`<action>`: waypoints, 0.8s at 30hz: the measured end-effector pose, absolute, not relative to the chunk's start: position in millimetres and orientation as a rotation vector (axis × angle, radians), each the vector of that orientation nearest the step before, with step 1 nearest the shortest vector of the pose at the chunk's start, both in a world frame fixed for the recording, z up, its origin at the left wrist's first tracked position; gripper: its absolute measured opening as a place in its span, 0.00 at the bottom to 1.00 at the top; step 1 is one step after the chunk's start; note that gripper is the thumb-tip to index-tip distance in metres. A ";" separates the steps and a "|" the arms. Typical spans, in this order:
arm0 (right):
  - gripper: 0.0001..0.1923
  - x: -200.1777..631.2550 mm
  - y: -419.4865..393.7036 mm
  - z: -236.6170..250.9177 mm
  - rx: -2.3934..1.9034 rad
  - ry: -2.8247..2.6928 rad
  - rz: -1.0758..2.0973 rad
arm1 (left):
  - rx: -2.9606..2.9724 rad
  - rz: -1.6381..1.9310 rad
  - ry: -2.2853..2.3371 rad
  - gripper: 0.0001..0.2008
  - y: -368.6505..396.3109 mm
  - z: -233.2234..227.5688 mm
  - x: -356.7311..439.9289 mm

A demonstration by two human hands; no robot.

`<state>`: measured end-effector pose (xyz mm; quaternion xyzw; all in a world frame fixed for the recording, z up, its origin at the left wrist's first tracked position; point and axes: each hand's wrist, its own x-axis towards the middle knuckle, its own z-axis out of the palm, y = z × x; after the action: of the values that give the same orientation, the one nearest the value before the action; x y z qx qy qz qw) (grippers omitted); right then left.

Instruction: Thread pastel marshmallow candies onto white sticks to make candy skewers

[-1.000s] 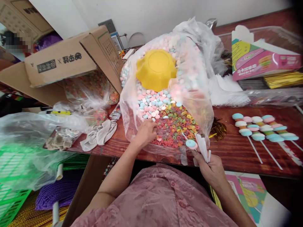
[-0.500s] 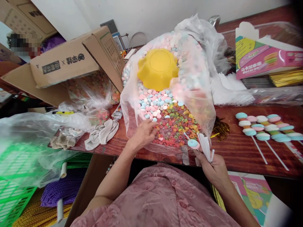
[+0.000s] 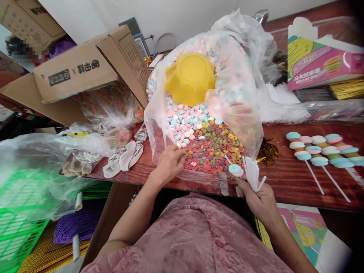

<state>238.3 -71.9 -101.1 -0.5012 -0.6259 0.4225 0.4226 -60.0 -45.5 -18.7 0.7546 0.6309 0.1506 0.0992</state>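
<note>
Closest to me, my right hand (image 3: 257, 195) is clenched around a fan of white sticks (image 3: 251, 173), and one stick carries a blue and pink candy (image 3: 236, 170) at the near lip of the clear plastic bag (image 3: 244, 113). My left hand (image 3: 169, 163) sits at the bag's open mouth with its fingertips pinched together in the colourful ring candies (image 3: 213, 146); I think they are gripping one small piece, but it is too tiny for me to be sure. Beyond the rings lies a heap of pastel round candies (image 3: 186, 121), and behind that a yellow bowl (image 3: 190, 77) rests upside down on the pile. To my right on the wooden table (image 3: 284, 182), well apart from the bag, lie finished candy skewers (image 3: 315, 151). Farther back stand a pink box (image 3: 321, 64) on the right and a cardboard box (image 3: 85, 68) on the left.
</note>
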 end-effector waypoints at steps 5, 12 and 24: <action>0.15 236.8 -73.4 -99.8 -1.295 -1.500 1.086 | 2.442 0.416 1.556 0.11 -48.8 -26.1 -28.5; 0.16 236.7 -73.9 -97.6 -1.295 -1.485 1.098 | 2.248 0.286 1.848 0.11 -53.0 -31.3 -67.6; 0.16 240.2 -72.8 -104.6 -1.361 -1.423 1.074 | 2.618 0.401 1.397 0.11 -53.4 -37.1 6.1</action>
<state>240.2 -72.8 -104.6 -0.5466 -0.5714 0.4312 0.4345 6.1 -53.4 -37.1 0.8720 0.4651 0.1335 0.0735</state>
